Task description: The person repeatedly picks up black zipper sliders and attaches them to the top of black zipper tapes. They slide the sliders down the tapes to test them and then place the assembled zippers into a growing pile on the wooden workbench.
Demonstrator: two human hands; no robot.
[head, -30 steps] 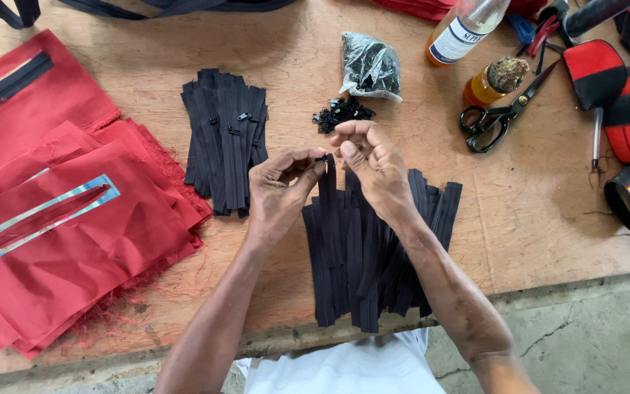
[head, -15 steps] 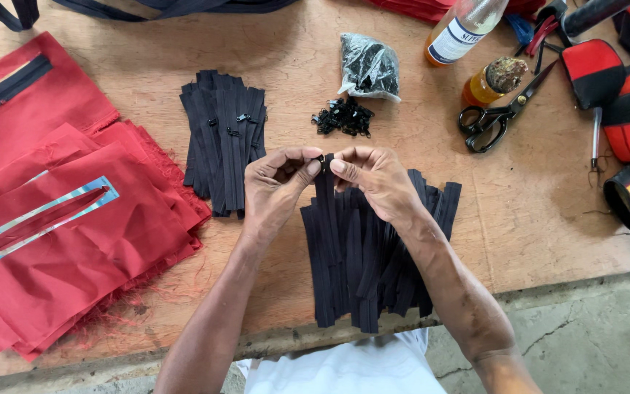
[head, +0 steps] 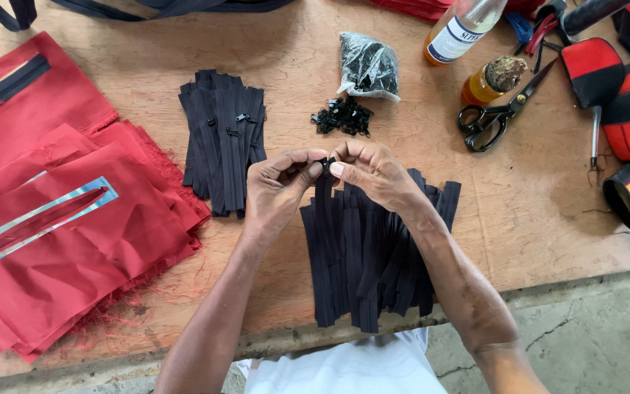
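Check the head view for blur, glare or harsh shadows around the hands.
Head view: sharp throughout, soft even light; left hand and right hand unblurred, casting faint shadows; mild glare on the plastic bag; black zipper strips lose detail.

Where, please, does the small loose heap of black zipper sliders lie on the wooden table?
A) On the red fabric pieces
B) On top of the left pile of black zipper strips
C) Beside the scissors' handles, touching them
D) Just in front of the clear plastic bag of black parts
D: the heap of sliders lies on bare wood right below the plastic bag, apart from the scissors, the red fabric and the left strip pile.
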